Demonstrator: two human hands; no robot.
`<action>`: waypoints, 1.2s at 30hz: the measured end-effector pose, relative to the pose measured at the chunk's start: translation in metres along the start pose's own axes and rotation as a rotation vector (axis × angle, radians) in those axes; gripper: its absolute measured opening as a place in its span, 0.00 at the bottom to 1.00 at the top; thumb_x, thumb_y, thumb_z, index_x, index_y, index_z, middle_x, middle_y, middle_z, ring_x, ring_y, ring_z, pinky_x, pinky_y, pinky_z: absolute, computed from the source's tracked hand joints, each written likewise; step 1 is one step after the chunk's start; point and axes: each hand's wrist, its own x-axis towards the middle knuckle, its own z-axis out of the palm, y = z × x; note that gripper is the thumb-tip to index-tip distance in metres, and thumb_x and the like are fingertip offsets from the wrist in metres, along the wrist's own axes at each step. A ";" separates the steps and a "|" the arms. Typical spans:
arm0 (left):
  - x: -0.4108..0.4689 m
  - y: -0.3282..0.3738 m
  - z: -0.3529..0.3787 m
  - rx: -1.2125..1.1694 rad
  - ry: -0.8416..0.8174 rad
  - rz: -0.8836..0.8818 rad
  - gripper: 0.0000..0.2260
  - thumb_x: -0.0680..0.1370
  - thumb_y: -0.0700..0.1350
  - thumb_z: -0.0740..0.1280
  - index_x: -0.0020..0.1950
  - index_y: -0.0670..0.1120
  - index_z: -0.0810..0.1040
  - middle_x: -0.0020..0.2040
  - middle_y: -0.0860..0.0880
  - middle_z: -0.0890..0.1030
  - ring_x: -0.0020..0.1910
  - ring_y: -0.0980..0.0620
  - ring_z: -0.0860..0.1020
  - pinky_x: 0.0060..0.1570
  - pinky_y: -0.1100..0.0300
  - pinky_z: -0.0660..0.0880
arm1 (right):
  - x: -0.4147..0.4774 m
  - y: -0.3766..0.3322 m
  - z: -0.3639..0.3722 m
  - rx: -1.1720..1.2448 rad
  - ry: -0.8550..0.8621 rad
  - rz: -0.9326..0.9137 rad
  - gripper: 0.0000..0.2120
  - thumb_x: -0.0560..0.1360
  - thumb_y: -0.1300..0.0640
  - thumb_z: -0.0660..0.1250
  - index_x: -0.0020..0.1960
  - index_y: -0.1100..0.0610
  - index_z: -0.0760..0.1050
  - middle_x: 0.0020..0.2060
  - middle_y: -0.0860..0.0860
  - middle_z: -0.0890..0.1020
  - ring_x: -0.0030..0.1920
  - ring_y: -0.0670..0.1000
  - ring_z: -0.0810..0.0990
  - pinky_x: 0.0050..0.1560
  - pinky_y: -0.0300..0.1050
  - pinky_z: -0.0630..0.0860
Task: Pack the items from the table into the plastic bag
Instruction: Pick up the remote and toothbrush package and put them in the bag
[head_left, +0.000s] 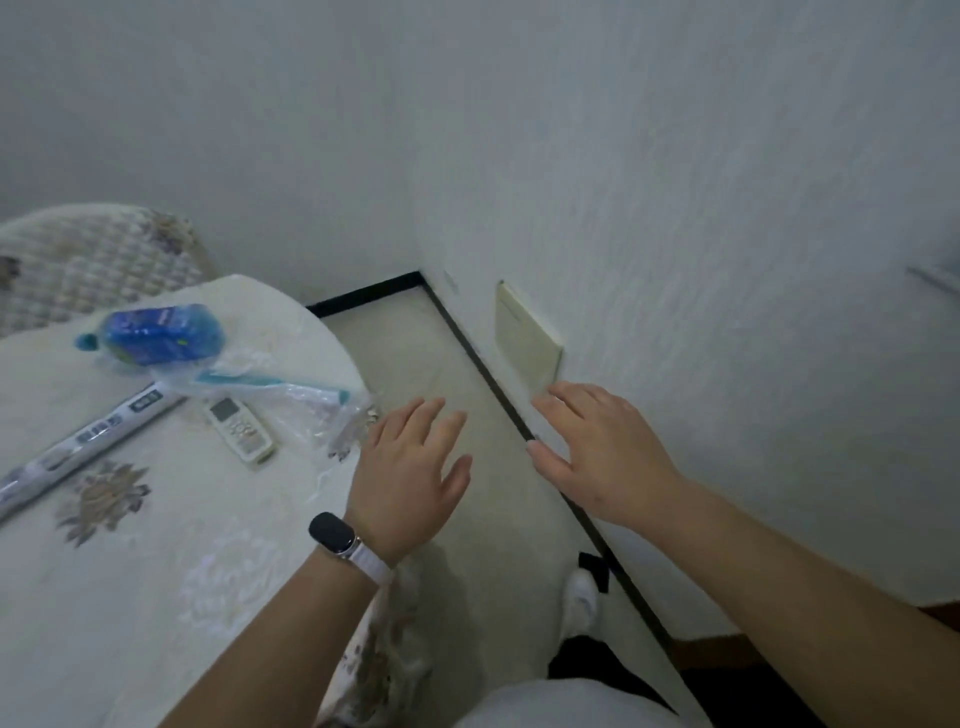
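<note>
Status: packing barely begun, by the look of it; no item is in hand.

Hands: the left hand (410, 467), with a watch (332, 532) at its wrist, hovers flat with fingers spread just off the rim of the desk (130, 545), holding nothing. The right hand (597, 452) is likewise spread and empty, held over the floor (441, 364) near the wall, below a wall plate (524, 338). Neither touches any item.

Items: the clear plastic bag (311, 410) lies crumpled on the desk, its loose end at the rim just beside the left hand's fingertips. A blue-handled brush (275, 387) lies under or within the film (which of the two cannot be told). The blue bottle (156, 335) lies on its side at the far end of the bag; whether it is inside is unclear. A remote control (241, 428) lies just beside the bag, outside it. A long grey roll (88, 436) lies slantwise across the desk, one end close to the bottle, also outside.

Step in hand, as judged: reaching in to take hold of the bag.

Next move calls for: the left hand to find and pinch the bag's mouth, the right to cross to the desk and open it. The film is thin and slack, so it needs both hands before the remote control goes in. The roll looks long for the bag and is best tried last.
</note>
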 end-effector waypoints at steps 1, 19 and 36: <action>0.007 -0.007 0.002 0.001 -0.013 -0.034 0.21 0.76 0.55 0.62 0.65 0.48 0.76 0.65 0.44 0.78 0.65 0.41 0.74 0.62 0.44 0.72 | 0.018 0.005 0.005 0.015 -0.013 -0.020 0.27 0.75 0.41 0.56 0.65 0.57 0.75 0.63 0.56 0.77 0.61 0.58 0.76 0.59 0.55 0.74; 0.169 -0.092 0.028 0.222 0.021 -0.655 0.21 0.76 0.54 0.64 0.66 0.48 0.77 0.64 0.44 0.79 0.64 0.42 0.75 0.61 0.45 0.74 | 0.339 0.061 0.047 0.164 -0.215 -0.489 0.35 0.73 0.36 0.46 0.71 0.54 0.69 0.70 0.52 0.72 0.68 0.55 0.69 0.67 0.53 0.67; 0.065 -0.204 0.072 0.170 0.081 -1.316 0.24 0.73 0.56 0.59 0.61 0.44 0.80 0.58 0.42 0.81 0.56 0.40 0.79 0.51 0.47 0.78 | 0.415 -0.102 0.152 0.083 -0.506 -0.918 0.27 0.77 0.39 0.55 0.70 0.53 0.69 0.66 0.50 0.74 0.63 0.55 0.73 0.61 0.51 0.71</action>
